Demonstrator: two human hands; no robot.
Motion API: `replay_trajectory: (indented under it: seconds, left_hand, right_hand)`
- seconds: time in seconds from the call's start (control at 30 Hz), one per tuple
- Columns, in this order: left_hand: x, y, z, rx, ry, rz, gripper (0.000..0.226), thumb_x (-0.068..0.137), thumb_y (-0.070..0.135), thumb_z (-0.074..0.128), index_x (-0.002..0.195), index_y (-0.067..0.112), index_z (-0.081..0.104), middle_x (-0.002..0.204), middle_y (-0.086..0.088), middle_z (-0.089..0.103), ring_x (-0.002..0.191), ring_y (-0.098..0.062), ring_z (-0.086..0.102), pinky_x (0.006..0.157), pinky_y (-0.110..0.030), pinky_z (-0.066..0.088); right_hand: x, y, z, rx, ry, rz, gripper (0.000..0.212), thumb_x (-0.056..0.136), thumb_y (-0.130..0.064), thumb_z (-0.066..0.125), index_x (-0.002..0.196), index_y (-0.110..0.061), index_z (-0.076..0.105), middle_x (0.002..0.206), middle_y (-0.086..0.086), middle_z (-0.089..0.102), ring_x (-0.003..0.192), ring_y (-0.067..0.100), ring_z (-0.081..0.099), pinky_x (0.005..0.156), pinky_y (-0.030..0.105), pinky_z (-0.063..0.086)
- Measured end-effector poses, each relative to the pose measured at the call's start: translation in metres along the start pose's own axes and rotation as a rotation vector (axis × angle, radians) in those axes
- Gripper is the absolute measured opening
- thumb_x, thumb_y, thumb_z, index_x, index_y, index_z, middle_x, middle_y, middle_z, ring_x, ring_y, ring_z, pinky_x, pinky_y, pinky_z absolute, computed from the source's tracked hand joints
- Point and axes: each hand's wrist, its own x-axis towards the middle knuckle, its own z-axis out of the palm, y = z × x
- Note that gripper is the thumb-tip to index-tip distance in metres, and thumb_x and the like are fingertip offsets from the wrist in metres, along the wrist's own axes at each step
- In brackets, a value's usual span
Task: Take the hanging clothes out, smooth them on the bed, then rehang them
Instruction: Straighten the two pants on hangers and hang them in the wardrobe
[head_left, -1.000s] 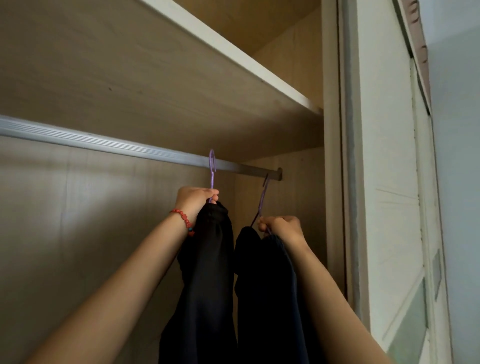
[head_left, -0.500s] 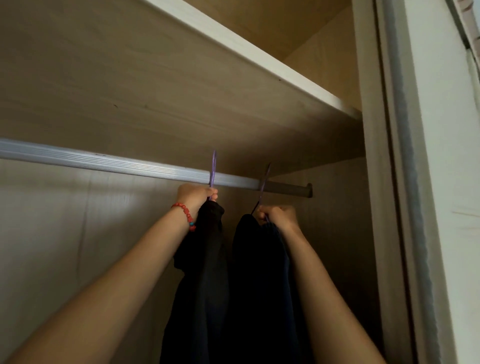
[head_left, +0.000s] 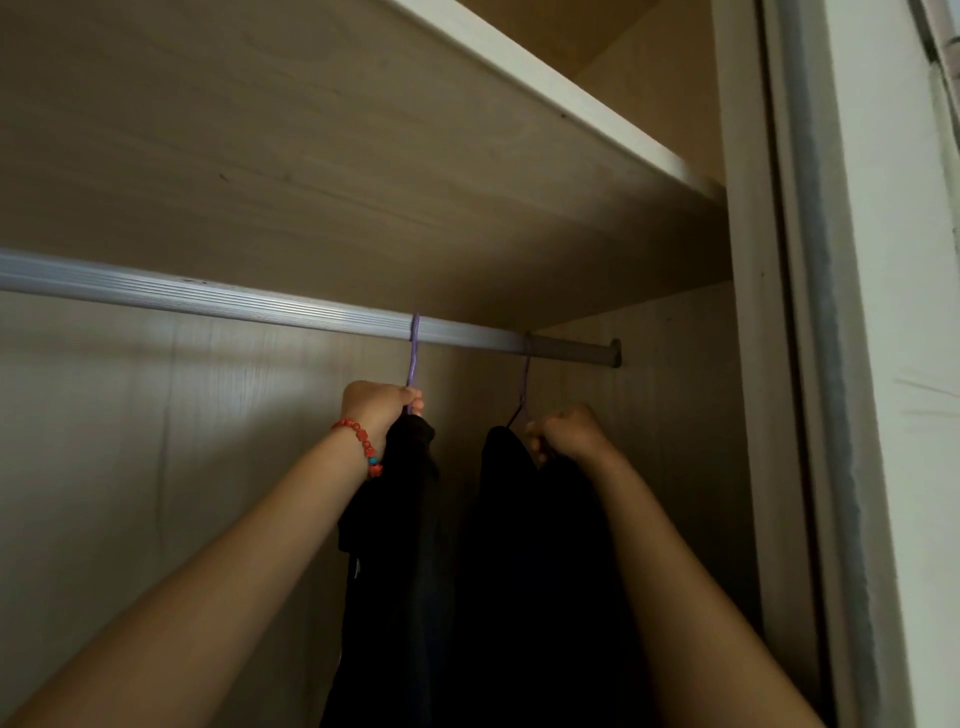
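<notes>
Inside the wardrobe, under the rail (head_left: 260, 301), the left hand (head_left: 376, 410) and right hand (head_left: 566, 434) each clutch a purple hanger (head_left: 414, 358) bearing dark clothes (head_left: 498, 571).

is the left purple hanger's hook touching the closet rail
Touching. The head view shows the left purple hanger with its hook looped over the closet rail, no gap, while the left hand grips its neck.

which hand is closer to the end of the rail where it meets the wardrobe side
Right. The right hand grips a hanger just below-left of the rail end; the left hand holds its hanger farther left.
</notes>
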Motion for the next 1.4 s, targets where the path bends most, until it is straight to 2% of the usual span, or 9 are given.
replay_trajectory:
  seconds: [0.23,0.4,0.53,0.8,0.9,1.03,1.13,1.23,1.4]
  left_hand:
    - [-0.005,0.001,-0.004,-0.029,0.042,0.032,0.018,0.086,-0.003,0.054,0.1,-0.012,0.062,0.058,-0.01,0.056,0.028,-0.005,0.051,0.035,-0.013,0.044]
    - [-0.007,0.0,-0.005,-0.033,0.046,0.03,0.015,0.086,-0.004,0.054,0.073,-0.006,0.061,0.042,-0.007,0.058,0.024,-0.002,0.048,0.033,-0.01,0.043]
    - [-0.001,-0.002,-0.003,0.001,0.057,0.035,0.021,0.085,-0.004,0.055,0.065,-0.001,0.06,0.029,0.001,0.054,0.025,-0.003,0.049,0.035,-0.011,0.045]
    - [-0.002,-0.005,0.006,0.029,0.09,0.073,0.016,0.086,-0.001,0.055,0.095,-0.011,0.064,0.033,0.001,0.056,0.03,-0.005,0.052,0.034,-0.01,0.043]
    - [-0.004,-0.006,0.006,0.047,0.095,0.081,0.018,0.087,0.001,0.056,0.098,-0.009,0.064,0.051,-0.004,0.059,0.049,-0.013,0.052,0.044,-0.014,0.047]
    - [-0.006,-0.007,0.003,0.104,0.106,0.109,0.014,0.086,0.002,0.057,0.088,-0.008,0.066,0.033,0.004,0.057,0.051,-0.015,0.054,0.057,-0.02,0.048]
    - [-0.012,-0.005,0.0,0.146,0.098,0.124,0.012,0.085,0.004,0.059,0.085,-0.005,0.067,0.056,-0.007,0.059,0.044,-0.012,0.059,0.052,-0.017,0.051]
    - [-0.014,-0.005,-0.006,0.231,0.097,0.144,0.015,0.084,0.009,0.06,0.085,-0.003,0.069,0.065,-0.008,0.06,0.069,-0.024,0.061,0.079,-0.031,0.053]
    - [-0.034,-0.016,-0.027,0.441,0.082,0.293,0.018,0.085,0.016,0.058,0.088,0.006,0.072,0.092,-0.013,0.071,0.093,-0.029,0.064,0.088,-0.032,0.05]
  right_hand:
    - [0.009,0.005,-0.013,-0.264,0.083,0.061,0.018,0.09,-0.009,0.052,0.074,-0.004,0.056,0.062,0.01,0.059,0.047,0.02,0.056,0.055,0.03,0.052]
    - [0.007,0.017,-0.011,-0.45,0.224,-0.017,0.027,0.091,-0.018,0.051,0.114,-0.005,0.059,0.12,0.017,0.061,0.106,0.031,0.06,0.078,0.028,0.044]
    - [0.011,0.027,-0.009,-0.468,0.281,-0.007,0.027,0.094,-0.019,0.047,0.111,-0.003,0.061,0.118,0.018,0.061,0.106,0.032,0.06,0.075,0.028,0.043]
    - [0.017,0.038,-0.01,-0.446,0.333,-0.019,0.026,0.094,-0.015,0.044,0.102,-0.001,0.064,0.112,0.019,0.063,0.1,0.032,0.061,0.076,0.029,0.046]
    - [0.015,0.038,-0.007,-0.45,0.332,-0.03,0.025,0.095,-0.014,0.044,0.1,-0.001,0.064,0.109,0.018,0.064,0.097,0.031,0.062,0.071,0.027,0.042]
    - [0.007,0.035,-0.004,-0.467,0.356,-0.057,0.025,0.095,-0.013,0.043,0.105,-0.001,0.063,0.112,0.018,0.063,0.1,0.032,0.061,0.07,0.027,0.04]
    - [-0.002,0.031,-0.003,-0.472,0.372,-0.123,0.024,0.094,-0.01,0.043,0.105,-0.002,0.063,0.112,0.019,0.063,0.101,0.034,0.061,0.071,0.028,0.042]
    - [-0.016,0.031,0.001,-0.497,0.413,-0.301,0.025,0.093,-0.006,0.042,0.103,-0.001,0.064,0.11,0.019,0.062,0.097,0.033,0.059,0.069,0.029,0.042]
    - [-0.054,0.036,0.01,-0.358,0.348,-0.543,0.029,0.092,-0.005,0.047,0.116,-0.001,0.062,0.122,0.016,0.061,0.112,0.029,0.056,0.092,0.026,0.041]
